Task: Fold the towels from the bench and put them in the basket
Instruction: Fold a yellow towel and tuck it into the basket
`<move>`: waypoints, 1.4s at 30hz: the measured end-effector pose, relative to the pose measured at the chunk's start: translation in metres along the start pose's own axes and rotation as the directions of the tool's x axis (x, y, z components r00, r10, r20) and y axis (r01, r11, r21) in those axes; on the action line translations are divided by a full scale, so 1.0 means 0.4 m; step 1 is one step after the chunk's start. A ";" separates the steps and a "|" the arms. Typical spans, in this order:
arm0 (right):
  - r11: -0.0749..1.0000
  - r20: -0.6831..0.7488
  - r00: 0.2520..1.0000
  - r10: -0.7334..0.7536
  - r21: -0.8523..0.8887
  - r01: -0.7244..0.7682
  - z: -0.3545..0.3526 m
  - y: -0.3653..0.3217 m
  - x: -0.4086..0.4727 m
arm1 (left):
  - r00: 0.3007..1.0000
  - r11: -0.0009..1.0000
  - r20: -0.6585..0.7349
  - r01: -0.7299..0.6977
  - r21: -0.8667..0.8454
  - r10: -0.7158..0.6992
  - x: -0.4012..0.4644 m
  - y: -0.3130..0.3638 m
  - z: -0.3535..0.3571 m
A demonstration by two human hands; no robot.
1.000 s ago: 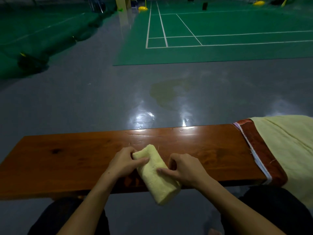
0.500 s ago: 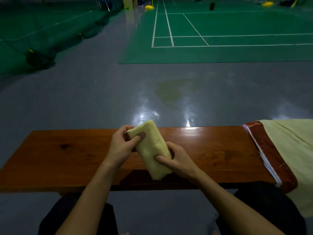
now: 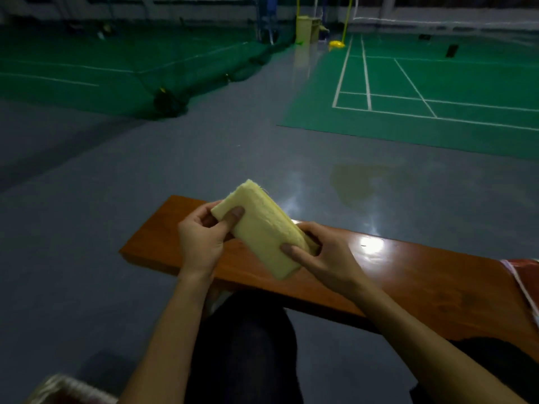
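Since the frame half a second earlier, both hands had lifted the folded towel (image 3: 262, 231) higher above the bench (image 3: 408, 284), and the view had swung to the left, so the bench now ran at a slant and only a sliver of the red-edged cloth (image 3: 522, 275) showed at the right edge. Held clear of the wood, the yellow towel was a thick oblong bundle, tilted with its far end up and to the left. At that upper end, the left hand (image 3: 201, 240) gripped it, thumb pressed on the top face and fingers curled behind. Lower down, the right hand (image 3: 323, 258) pinched the towel's right side, thumb lying across the top and fingers tucked underneath. Dark trouser legs (image 3: 245, 345) showed beneath the forearms. At the bottom left corner sat a pale woven rim, too blurred to tell whether it was the basket. Beyond the bench lay a shiny grey floor (image 3: 145, 199) and green courts (image 3: 437, 83) with white lines.
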State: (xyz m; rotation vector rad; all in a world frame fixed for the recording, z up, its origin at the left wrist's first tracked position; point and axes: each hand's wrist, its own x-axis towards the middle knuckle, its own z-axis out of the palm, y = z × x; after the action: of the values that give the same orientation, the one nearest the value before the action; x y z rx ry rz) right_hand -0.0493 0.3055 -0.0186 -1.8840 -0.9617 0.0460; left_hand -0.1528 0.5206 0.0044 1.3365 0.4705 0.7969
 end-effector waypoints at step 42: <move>0.931 0.921 0.139 0.365 -0.359 -0.065 1.722 -0.092 -0.610 | 0.333 0.539 -0.875 0.836 0.102 -0.351 -0.648 -0.750 -1.570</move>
State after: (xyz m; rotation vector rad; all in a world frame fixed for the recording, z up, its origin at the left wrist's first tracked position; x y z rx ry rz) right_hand -0.5265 0.6727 -0.4342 -2.1136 -1.5523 1.6612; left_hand -0.7002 0.7400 -0.4468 1.0549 1.9871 0.5099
